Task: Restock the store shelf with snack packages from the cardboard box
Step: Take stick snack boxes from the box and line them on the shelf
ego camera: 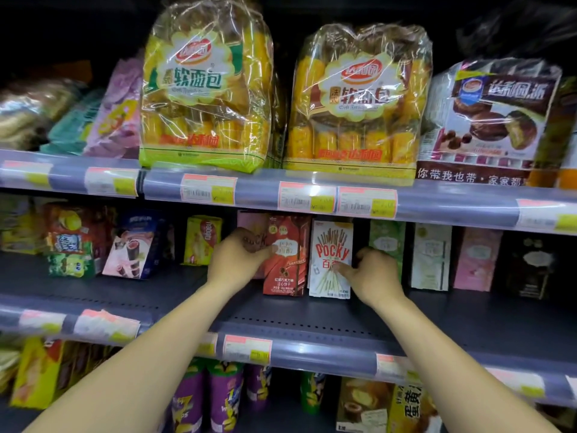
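The left hand point(240, 257) is gripping the red snack box point(285, 273) on the middle shelf point(468, 310); beside it, the right hand point(373, 275) is pinching the white Pocky box point(331, 242). Bare shelf to the left suggests more stocking is waiting; no cardboard box is showing.

The left hand point(240, 257) curls round a pink cardboard box point(249, 218) and hides all but its top strip. The right hand point(373, 278) pinches the white Pocky box point(331, 245), its curled fingertips out of sight, and covers the lower part of a pale green box point(387, 239). Print on the white-and-yellow price labels point(207, 189) is too small to read. The clear plastic bags point(28, 110) at far left are blurred. The bottom edge cuts off the purple crisp tubes point(224, 398).
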